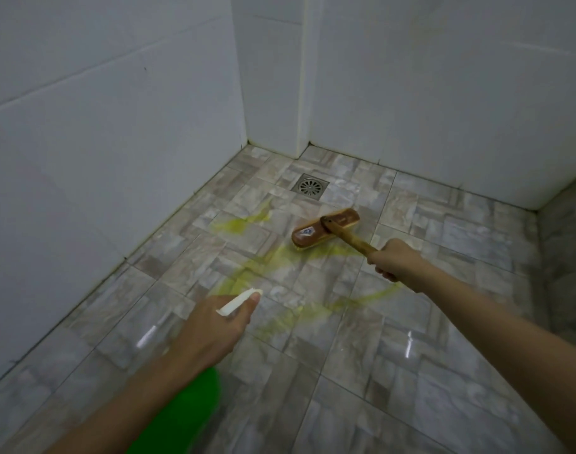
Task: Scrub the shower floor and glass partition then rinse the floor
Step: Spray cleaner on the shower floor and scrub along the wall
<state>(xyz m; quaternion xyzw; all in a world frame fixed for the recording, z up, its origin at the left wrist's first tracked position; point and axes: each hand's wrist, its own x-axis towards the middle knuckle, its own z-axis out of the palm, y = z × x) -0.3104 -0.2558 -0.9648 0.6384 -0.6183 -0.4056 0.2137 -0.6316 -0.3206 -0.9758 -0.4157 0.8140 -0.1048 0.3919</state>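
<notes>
Two white walls [116,126] meet behind the drain [310,186]; open tiled floor [411,371], streaked with yellow cleaner [244,276], spreads toward the camera. Right hand [394,260], arm outstretched, grips the brush [326,229] handle, its head flat on the floor near the drain. Left hand [214,326] curls round the white nozzle [239,301] of a green bottle [182,417].

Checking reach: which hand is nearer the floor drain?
Right. The right hand, gripping the brush handle, is at the near right of the drain; the left hand, holding a white nozzle, is farther back.
</notes>
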